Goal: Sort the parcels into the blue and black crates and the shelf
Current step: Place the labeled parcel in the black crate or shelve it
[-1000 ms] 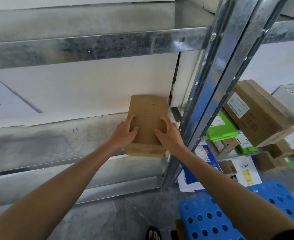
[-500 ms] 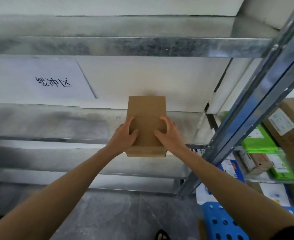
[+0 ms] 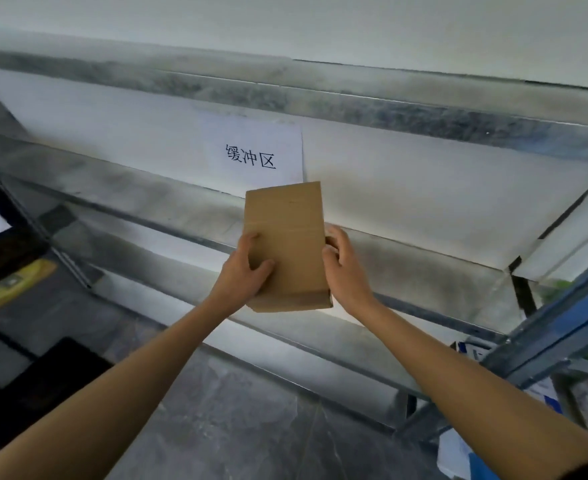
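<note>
Cardboard parcel [image 3: 285, 244], gripped at its sides by left hand [image 3: 242, 273] and right hand [image 3: 346, 268], points its long axis toward the shelf [image 3: 424, 268] just ahead.

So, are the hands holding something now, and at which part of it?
Yes: both hands hold one flat brown cardboard parcel. The left hand grips its lower left edge, the right hand its lower right edge.

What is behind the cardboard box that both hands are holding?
Behind the box are the metal shelf and a white paper sign with black characters. The box covers the sign's lower right corner and part of the shelf, so that stretch cannot be seen.
</note>
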